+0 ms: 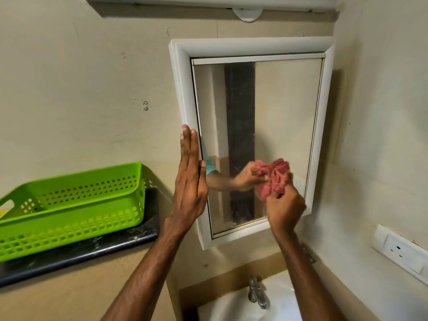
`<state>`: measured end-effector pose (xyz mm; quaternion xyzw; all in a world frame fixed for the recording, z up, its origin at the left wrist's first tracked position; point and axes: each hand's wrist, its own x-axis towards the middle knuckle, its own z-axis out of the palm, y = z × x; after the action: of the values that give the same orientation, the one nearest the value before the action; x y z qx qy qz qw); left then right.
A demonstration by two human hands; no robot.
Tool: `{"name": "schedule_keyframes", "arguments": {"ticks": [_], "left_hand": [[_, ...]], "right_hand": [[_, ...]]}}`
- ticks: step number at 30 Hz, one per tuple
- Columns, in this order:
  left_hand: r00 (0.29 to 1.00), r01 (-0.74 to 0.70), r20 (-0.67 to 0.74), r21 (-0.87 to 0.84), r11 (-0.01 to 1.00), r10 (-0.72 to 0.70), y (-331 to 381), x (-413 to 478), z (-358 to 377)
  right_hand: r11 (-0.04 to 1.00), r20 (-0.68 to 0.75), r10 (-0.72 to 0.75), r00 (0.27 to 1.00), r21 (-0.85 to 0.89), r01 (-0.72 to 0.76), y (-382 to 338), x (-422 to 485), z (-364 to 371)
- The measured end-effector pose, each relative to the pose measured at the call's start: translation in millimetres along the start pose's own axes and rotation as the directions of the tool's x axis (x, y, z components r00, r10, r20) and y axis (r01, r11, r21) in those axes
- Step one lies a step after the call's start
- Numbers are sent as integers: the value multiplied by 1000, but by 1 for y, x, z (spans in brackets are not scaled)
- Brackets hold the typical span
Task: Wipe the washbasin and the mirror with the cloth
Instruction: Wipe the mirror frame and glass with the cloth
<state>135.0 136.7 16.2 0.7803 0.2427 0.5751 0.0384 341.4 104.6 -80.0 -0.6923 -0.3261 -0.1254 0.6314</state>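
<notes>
Gripping the pink cloth (275, 179) in my right hand (286, 209), I press it against the lower glass of the mirror (278, 112); my left hand (191, 181), fingers straight, rests on its left edge. The washbasin (234, 304) sits below.

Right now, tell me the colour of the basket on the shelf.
Bright green basket, clearest in the head view.

cloth (273, 179): mottled pink-red
mirror frame (183, 93): white
basket (69, 205): bright green, square-hole grid
shelf (76, 256): black, faint pale marbling
washbasin (234, 304): white
wall (81, 89): cream
socket plate (403, 251): white
</notes>
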Motion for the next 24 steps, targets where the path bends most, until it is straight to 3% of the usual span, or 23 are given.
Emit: {"name": "schedule_keyframes", "arguments": {"ticks": [3,7,13,16,19,24], "left_hand": [[1000,7,23,6,1000,-8,-2,0,-1],[998,-10,61,14,1000,9,-2,1,-7],[991,-61,126,53,997,53,-5,0,-26],[991,-38,132,61,997,30,-3,-6,-28],[992,-3,124,52,999,-4,-5,-9,-29],[991,61,111,75,995,-69,-4,-9,-27]], "right_hand": [[998,-1,64,998,-9,-64,14,8,-5],[1000,49,29,998,-11,-28,12,-35,21],[966,180,-257,949,80,246,-47,-136,37],[951,254,-308,917,102,291,-61,-158,41],[927,205,-374,904,100,361,-53,-147,42],[820,107,-569,815,139,555,-41,-121,46]]}}
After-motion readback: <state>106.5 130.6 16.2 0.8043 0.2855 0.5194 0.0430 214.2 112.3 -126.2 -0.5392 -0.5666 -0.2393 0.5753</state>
